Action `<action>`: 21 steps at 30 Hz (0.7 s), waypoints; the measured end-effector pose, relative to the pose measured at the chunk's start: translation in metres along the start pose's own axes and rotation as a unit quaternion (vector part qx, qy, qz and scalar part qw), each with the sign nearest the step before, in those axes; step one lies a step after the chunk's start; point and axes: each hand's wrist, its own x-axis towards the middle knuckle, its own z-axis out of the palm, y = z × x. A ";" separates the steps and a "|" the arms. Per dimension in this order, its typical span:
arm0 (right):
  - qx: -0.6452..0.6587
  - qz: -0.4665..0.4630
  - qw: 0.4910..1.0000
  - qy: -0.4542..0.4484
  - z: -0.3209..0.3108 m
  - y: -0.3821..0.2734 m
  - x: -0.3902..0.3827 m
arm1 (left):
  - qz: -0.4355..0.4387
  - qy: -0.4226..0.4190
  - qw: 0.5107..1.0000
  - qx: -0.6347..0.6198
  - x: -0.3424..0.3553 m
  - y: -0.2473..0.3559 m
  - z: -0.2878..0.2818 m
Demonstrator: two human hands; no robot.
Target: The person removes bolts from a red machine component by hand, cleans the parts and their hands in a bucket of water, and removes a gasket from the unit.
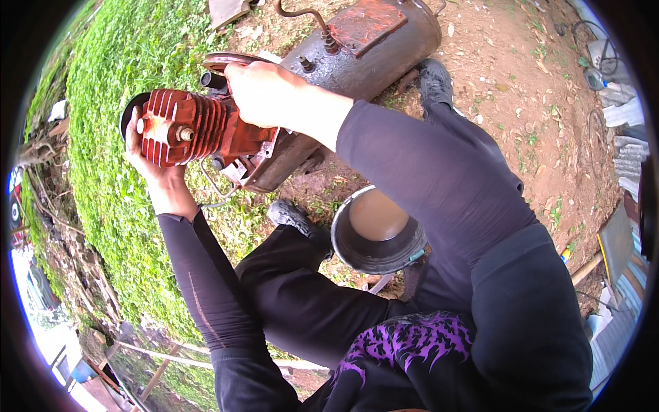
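A red air compressor pump [207,127] with cooling fins tilts over one end of a dark cylindrical tank [401,65]. My left hand [163,180] grips the pump's finned head from its left side, thumb and fingers around it by a round black part [130,113]. My right hand [268,93] is closed on the pump's body, against the dark red pulley wheel [230,58]; its fingertips are partly hidden. A brass-coloured fitting [185,134] sticks out of the finned head. Whether the pump rests on the tank cannot be seen.
Between my legs stands a black bucket [338,240] with murky brown water. A curved pipe [302,12] and a valve [306,64] rise from the tank. Green plants [103,178] cover the left, bare soil [508,75] the right. Metal sheets [628,161] lie at the far right.
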 end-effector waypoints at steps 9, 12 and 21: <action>-0.025 -0.031 0.994 -0.097 -0.021 0.007 0.008 | 0.016 -0.006 1.000 0.003 0.001 -0.002 -0.005; 0.001 0.073 0.995 -0.068 -0.030 -0.011 0.000 | 0.034 -0.042 0.998 -0.015 0.006 -0.003 -0.008; -0.044 0.016 0.999 0.013 -0.008 -0.008 -0.012 | 0.026 0.000 1.000 0.013 0.008 -0.004 -0.007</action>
